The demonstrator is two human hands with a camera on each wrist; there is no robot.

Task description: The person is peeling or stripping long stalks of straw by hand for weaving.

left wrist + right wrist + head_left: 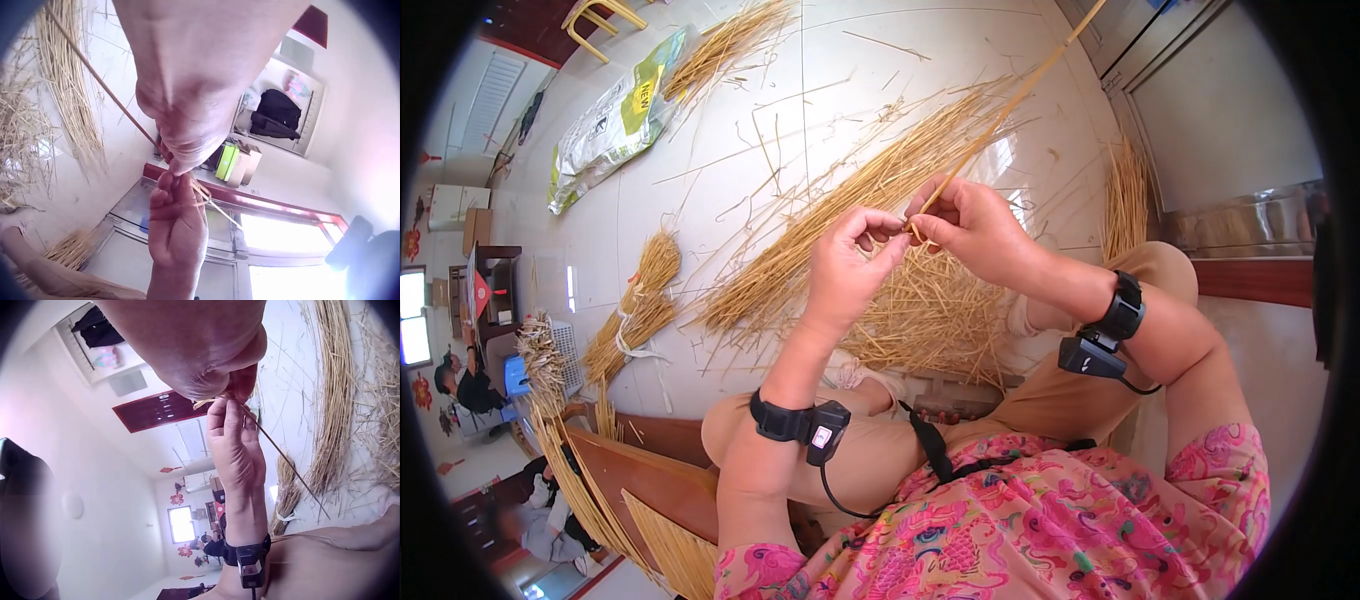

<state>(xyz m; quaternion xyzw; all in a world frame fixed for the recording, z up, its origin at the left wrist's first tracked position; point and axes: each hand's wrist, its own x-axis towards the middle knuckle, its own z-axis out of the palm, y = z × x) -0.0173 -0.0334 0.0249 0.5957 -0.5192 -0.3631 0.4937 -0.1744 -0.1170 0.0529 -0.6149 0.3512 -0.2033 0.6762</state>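
Lying on the tiled floor (840, 30) is a printed plastic sack (615, 120) with loose straw (730, 42) at one end, though I honestly can't tell if any of it goes inside. Further down there's a white plastic basket (567, 360), pale stalks (540, 362) bunched right beside it, contents too small to make out. As for the hands, they meet over the scattered straw pile (935, 310), both forearms angled inward. Right hand (985, 235) has one long straw (1010, 108) pinched between thumb and fingers, the length slanting up and away to the right. Left hand (845, 265) is curled too, thumb and fingertips pinching the straw's near end, right up against the other fingertips.
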